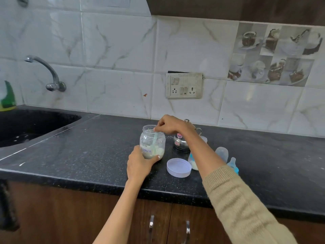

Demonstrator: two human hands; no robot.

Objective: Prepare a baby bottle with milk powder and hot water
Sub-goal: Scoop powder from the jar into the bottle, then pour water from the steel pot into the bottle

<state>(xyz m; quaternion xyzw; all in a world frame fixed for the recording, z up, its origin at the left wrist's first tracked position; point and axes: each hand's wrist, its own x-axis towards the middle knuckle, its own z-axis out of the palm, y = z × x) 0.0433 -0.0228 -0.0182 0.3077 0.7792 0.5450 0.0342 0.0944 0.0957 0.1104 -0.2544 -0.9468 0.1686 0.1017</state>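
Note:
A clear jar (152, 140) with pale milk powder at its bottom stands open on the black counter (88, 150). My left hand (139, 163) grips the jar low on its near side. My right hand (168, 125) is over the jar's mouth and pinches the top of a pale green spoon (154, 144) that reaches down into the powder. The baby bottle (193, 162), with some white powder in it, stands to the right, partly hidden behind my right forearm. Its clear cap (222, 153) and its teat with a blue ring (233, 164) lie further right.
The jar's white lid (179, 167) lies upside down in front of the bottle. A small steel kettle (181, 142) stands behind my right arm. A black sink (26, 125) with a wall tap (51, 76) is at the left. A switch board (184, 85) is on the tiled wall.

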